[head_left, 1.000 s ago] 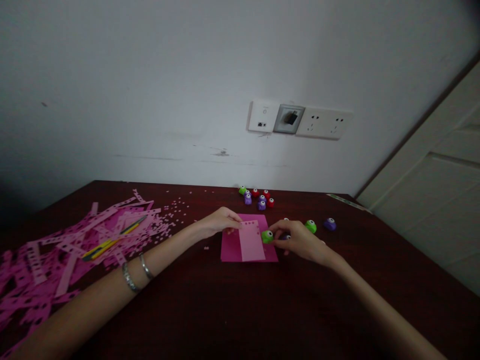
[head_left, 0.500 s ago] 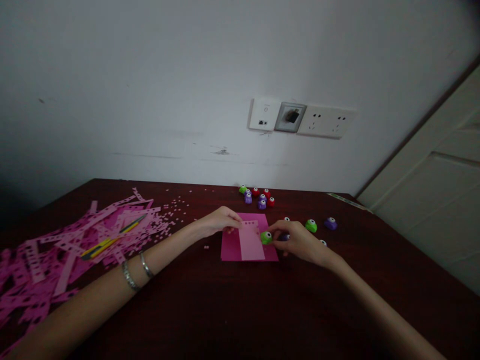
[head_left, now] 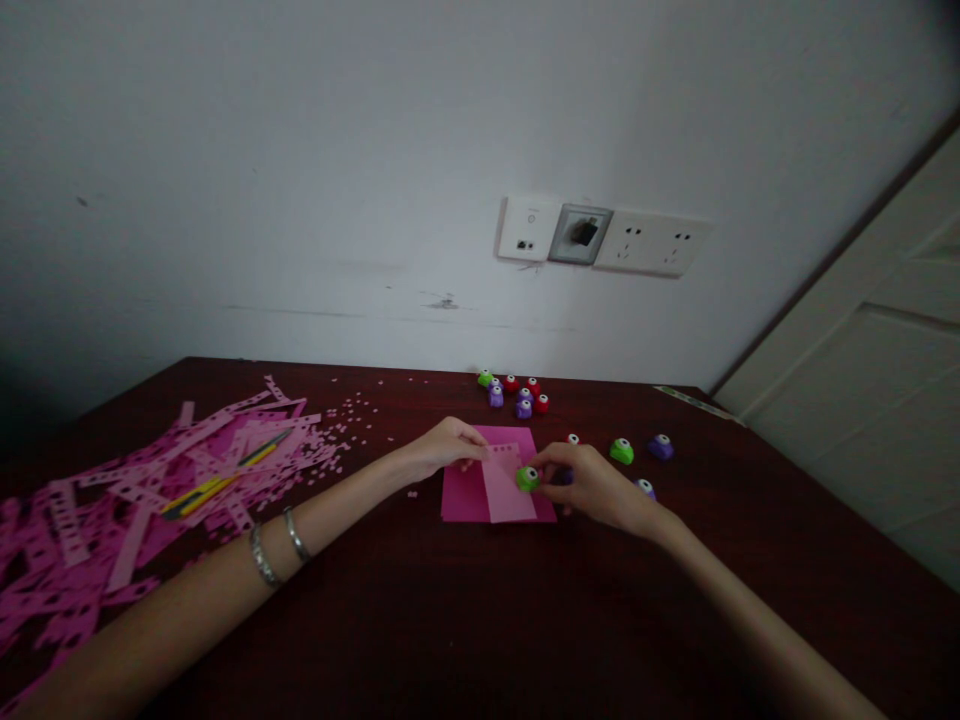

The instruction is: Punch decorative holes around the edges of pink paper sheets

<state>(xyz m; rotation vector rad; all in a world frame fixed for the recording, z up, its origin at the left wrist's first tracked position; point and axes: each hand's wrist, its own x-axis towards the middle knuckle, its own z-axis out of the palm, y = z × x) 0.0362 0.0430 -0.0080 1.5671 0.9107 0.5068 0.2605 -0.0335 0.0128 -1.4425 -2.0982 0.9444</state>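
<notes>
A light pink paper strip [head_left: 506, 495] is pinched at its upper left corner by my left hand [head_left: 448, 446]. Several small holes run along its top edge. Between the fingers of my right hand [head_left: 585, 480] is a green craft punch [head_left: 527, 479], which meets the right side of the strip. Whether the paper sits inside the punch's slot I cannot tell. Beneath both lies a stack of darker pink paper [head_left: 463, 495] on the table. A purple punch [head_left: 568, 477] is partly hidden behind my right hand, and a red punch [head_left: 573, 439] shows just above it.
Punched pink strips [head_left: 142, 490] heap on the left, with yellow pencil-like sticks [head_left: 202, 494] on top and tiny cut-outs [head_left: 330, 450] scattered beside them. Several coloured punches [head_left: 523, 408] cluster at the back. Right of my hand stand a green punch [head_left: 622, 451] and a purple one [head_left: 661, 447].
The light pink strip has shifted slightly right and its left edge now tilts up. The green punch has moved a little left and down over the strip.
</notes>
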